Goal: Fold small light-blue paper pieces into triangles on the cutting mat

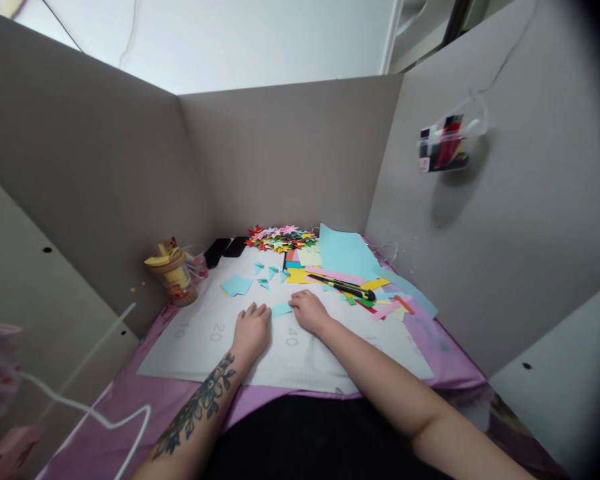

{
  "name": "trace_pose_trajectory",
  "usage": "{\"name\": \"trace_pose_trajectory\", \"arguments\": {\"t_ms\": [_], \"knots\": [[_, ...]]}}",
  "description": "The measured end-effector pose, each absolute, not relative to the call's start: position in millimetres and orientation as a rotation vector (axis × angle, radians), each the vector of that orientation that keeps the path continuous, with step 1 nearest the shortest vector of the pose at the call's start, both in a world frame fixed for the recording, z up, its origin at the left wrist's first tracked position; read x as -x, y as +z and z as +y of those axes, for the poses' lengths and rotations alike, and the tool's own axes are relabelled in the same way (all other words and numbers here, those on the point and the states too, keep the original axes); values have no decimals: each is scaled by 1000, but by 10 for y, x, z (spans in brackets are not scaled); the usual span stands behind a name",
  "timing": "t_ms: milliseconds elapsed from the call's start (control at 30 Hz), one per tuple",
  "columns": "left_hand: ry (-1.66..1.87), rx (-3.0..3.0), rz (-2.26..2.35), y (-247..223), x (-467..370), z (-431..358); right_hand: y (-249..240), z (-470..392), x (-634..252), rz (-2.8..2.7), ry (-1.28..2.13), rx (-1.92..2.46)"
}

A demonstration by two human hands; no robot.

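A small light blue paper strip (281, 310) lies low over the white sheet between my two hands. My left hand (253, 330) is at its left end, fingers bent and close together, thumb hidden. At the right end, my right hand (309, 311) has its fingers closed on the strip. Just beyond are several small folded light blue paper pieces (273, 272) and a flat light blue paper piece (237, 286). A black and yellow utility knife (343, 287) rests on coloured paper strips (380, 307) to the right.
Folded paper stars (283, 237) are heaped at the back, beside large light blue sheets (347, 253). Two black flat objects (225, 250) and a yellow-lidded cup (173, 273) stand at left. Grey panels (290, 153) enclose the table. A clear container (450, 143) hangs on the right panel.
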State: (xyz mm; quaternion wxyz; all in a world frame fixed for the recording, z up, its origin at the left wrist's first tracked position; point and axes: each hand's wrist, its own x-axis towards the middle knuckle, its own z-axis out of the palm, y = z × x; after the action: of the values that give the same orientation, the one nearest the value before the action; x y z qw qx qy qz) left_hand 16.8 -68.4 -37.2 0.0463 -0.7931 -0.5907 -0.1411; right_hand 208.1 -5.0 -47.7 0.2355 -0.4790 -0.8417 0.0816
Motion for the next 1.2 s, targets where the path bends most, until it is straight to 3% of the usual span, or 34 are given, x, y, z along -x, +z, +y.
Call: {"name": "trace_pose_trajectory", "arguments": {"t_ms": [200,333,600,1200], "knots": [[-714,2448,-1774,-258,-202,-578,-486,-19,-2110,-2269,299,1301],[-697,2680,-1656,-220,-223,-379,-476,-8,-2130,-2188,322,1277],[-915,2686,-1882,-382,-90,-163,-478,-5,-2145,-2072,398,1185],[-833,2727,-1744,-332,-82,-232,-500,-25,-2125,-2205,411,1104]]}}
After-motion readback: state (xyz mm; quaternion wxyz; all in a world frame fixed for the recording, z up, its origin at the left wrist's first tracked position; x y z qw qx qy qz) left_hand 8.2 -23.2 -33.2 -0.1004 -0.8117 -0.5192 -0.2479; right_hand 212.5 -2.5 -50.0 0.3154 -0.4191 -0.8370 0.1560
